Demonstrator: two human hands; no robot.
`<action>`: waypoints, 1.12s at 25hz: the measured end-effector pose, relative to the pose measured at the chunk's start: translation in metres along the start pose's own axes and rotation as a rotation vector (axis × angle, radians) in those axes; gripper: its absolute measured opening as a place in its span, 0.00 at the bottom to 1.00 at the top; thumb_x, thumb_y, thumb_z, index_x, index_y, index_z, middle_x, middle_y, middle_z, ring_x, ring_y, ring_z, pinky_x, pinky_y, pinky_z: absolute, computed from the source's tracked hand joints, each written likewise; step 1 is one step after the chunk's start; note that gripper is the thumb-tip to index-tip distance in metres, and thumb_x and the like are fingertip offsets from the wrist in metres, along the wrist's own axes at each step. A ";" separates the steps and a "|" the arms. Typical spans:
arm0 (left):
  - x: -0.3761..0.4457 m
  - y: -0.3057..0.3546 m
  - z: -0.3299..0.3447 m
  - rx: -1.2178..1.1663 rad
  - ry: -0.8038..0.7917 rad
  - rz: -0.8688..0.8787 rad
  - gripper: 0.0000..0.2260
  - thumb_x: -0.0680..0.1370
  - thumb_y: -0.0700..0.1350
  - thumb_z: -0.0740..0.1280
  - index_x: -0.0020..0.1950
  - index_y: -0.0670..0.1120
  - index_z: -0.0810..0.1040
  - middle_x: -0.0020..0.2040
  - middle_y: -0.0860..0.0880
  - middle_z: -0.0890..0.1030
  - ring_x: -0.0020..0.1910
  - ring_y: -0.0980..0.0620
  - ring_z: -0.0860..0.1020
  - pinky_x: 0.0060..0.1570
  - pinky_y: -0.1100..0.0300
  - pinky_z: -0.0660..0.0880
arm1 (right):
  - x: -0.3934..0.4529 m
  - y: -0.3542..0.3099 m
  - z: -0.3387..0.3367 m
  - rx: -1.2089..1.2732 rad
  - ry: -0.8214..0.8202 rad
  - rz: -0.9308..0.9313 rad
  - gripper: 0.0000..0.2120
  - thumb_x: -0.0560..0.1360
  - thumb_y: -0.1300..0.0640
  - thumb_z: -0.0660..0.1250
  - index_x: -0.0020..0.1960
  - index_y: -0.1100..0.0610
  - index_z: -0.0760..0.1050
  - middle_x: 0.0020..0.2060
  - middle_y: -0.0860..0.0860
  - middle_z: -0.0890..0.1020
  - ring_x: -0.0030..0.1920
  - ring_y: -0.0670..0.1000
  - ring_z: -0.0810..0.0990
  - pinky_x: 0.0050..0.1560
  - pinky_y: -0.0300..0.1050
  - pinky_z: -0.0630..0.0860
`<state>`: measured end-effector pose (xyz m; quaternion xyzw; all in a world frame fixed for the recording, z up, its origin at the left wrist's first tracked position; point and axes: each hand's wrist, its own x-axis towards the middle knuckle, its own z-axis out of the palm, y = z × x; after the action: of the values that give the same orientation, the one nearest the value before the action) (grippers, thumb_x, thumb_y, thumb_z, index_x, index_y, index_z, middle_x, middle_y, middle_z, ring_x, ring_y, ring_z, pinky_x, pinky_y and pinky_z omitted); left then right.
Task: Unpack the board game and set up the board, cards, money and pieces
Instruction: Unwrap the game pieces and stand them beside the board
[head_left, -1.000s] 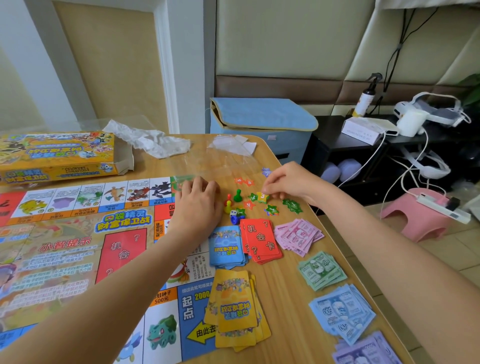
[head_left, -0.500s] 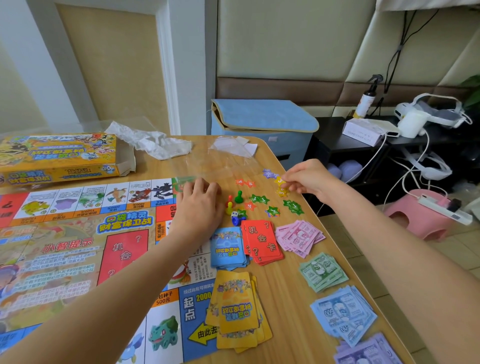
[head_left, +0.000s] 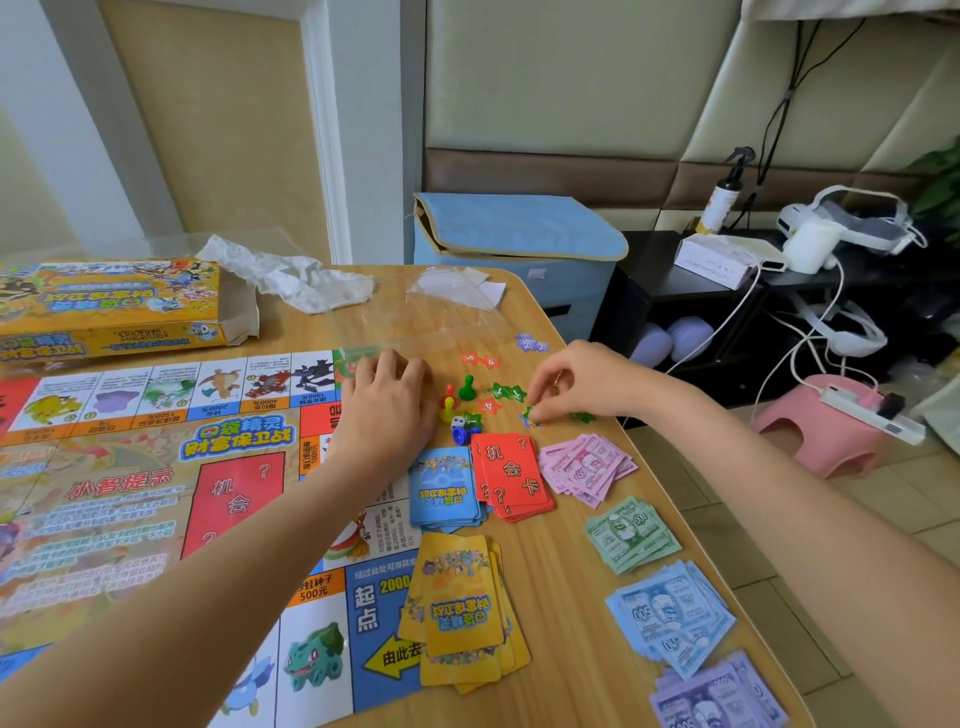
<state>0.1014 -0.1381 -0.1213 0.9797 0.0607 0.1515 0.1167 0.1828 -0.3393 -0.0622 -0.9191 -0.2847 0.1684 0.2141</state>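
Observation:
The game board lies unfolded on the left of the wooden table. My left hand rests palm down on its far right corner. Beside it stand a green pawn, red and yellow pawns and dice. My right hand pinches a small star token among green stars and red stars; purple stars lie farther back. Blue cards, red cards and yellow cards sit in stacks. Pink, green, blue and purple money lines the right edge.
The open game box lies at the back left, with crumpled paper and a clear plastic bag behind the pieces. Beyond the table's right edge are a blue storage box, a dark shelf with cables and a pink stool.
My right hand carried a star out to the right, then came back to the green stars and now pinches another token. My left hand stayed on the board.

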 end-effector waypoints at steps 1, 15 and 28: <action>0.000 0.000 0.000 -0.001 0.000 -0.001 0.15 0.80 0.52 0.55 0.61 0.46 0.71 0.59 0.45 0.70 0.59 0.44 0.67 0.58 0.53 0.62 | 0.000 0.000 0.002 -0.019 -0.010 -0.019 0.06 0.67 0.56 0.76 0.43 0.54 0.80 0.32 0.42 0.76 0.27 0.33 0.72 0.30 0.26 0.67; 0.000 0.000 0.000 -0.007 0.008 -0.002 0.15 0.80 0.52 0.55 0.61 0.45 0.71 0.59 0.45 0.70 0.58 0.44 0.67 0.57 0.53 0.62 | 0.000 0.020 -0.021 0.305 0.137 0.128 0.02 0.71 0.64 0.71 0.43 0.59 0.81 0.34 0.53 0.80 0.28 0.44 0.69 0.27 0.31 0.66; -0.001 0.002 -0.001 -0.017 0.021 -0.005 0.15 0.80 0.51 0.55 0.61 0.44 0.71 0.59 0.44 0.71 0.58 0.43 0.67 0.57 0.52 0.62 | 0.022 -0.008 0.009 -0.130 0.051 -0.128 0.15 0.77 0.65 0.61 0.54 0.52 0.81 0.47 0.46 0.78 0.48 0.47 0.76 0.51 0.42 0.72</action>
<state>0.1004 -0.1399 -0.1201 0.9769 0.0629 0.1620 0.1245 0.1924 -0.3177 -0.0704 -0.9149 -0.3478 0.1122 0.1714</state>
